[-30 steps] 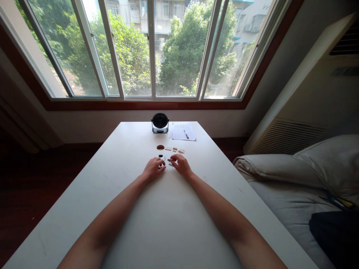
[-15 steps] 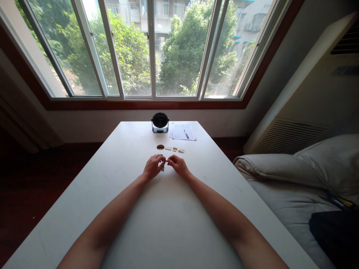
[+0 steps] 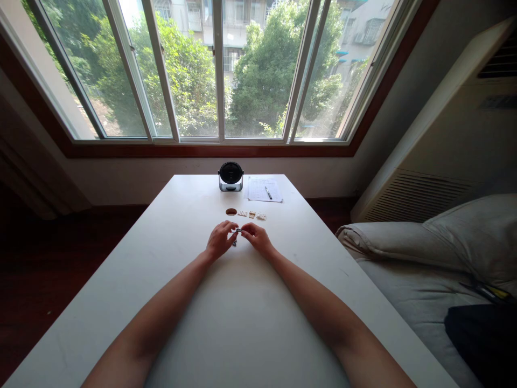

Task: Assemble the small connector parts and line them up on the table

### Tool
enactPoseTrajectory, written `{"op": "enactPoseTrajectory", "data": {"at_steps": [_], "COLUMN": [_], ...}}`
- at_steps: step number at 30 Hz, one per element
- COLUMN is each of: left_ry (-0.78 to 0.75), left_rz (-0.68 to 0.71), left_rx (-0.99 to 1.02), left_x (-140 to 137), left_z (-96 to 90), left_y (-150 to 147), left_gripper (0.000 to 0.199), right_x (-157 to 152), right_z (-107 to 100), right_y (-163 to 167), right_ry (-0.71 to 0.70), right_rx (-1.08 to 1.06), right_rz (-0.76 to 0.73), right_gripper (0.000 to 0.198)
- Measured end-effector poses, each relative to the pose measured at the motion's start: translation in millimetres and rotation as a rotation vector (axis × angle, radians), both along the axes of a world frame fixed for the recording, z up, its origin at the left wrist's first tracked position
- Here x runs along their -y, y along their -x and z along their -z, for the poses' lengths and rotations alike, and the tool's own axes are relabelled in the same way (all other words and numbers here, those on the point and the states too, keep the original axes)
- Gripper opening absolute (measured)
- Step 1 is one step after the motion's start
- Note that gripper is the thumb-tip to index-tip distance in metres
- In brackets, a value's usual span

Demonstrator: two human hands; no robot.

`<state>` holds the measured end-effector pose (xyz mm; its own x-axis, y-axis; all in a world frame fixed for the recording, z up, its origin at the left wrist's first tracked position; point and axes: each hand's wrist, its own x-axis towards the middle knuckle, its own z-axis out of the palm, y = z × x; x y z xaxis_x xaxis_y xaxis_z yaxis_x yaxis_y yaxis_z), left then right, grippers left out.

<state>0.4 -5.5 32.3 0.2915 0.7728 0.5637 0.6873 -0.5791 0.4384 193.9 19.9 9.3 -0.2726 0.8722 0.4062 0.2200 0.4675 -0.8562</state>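
Over the middle of the white table (image 3: 226,302), my left hand (image 3: 220,238) and my right hand (image 3: 257,237) meet at a small dark metallic piece (image 3: 238,230). The right thumb and fingertips pinch its right end. My left thumb and fingers curl about its other side; the piece is too small to tell its kind. Just below the left fingertips lie some tiny silvery parts (image 3: 234,243). Beyond the hands are a white dotted strip (image 3: 242,213), a small group of gold-coloured pieces (image 3: 252,214) and a few pale pieces (image 3: 262,217).
A round hole (image 3: 231,212) opens in the tabletop beyond my hands. Farther back stand a small black fan-like device (image 3: 231,175) and written paper (image 3: 258,188) with a pen (image 3: 268,192) on it. A grey sofa (image 3: 404,248) is to the right, beneath a window (image 3: 258,70) wall.
The left fingertips have parted slightly, showing more of the small metallic piece. Both hands stay in nearly the same place; the things on the table have not moved.
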Motion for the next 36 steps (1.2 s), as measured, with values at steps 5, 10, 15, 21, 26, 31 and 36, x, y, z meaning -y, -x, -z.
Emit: {"op": "enactPoseTrajectory", "data": {"at_steps": [5,10,15,21,26,31,36], "left_ry": [-0.067,-0.097,-0.083,-0.049,-0.05,-0.051,-0.028], "left_rz": [0.009,0.003,-0.014,-0.035,-0.033,-0.035,-0.007], "left_rx": [-0.02,-0.062,-0.052,-0.033,-0.049,-0.047,-0.013], "left_x": [-0.5,0.4,1.4,0.0,-1.4,-1.9,-1.2], "left_z": [0.6,-0.2,-1.3,0.2,2.8,4.2,4.4], "left_y": [0.5,0.2,-0.4,0.1,0.6,1.0,0.6], "left_gripper": [0.02,0.017,0.012,0.008,0.004,0.004,0.012], "right_x": [-0.3,-2.6,-3.1,-2.6,-3.9,-2.7,-2.5], "right_z": [-0.8,0.5,3.6,5.6,6.8,5.0,4.1], "right_y": [-0.7,0.2,0.1,-0.3,0.1,-0.3,0.1], "right_ry": [0.046,0.085,0.08,0.069,0.051,0.039,0.031], "right_rx": [-0.029,-0.051,-0.068,-0.087,-0.077,-0.044,-0.045], "right_rz": [-0.004,-0.009,-0.023,-0.077,-0.061,-0.046,-0.057], "right_gripper": [0.03,0.034,0.031,0.031,0.027,0.026,0.026]}}
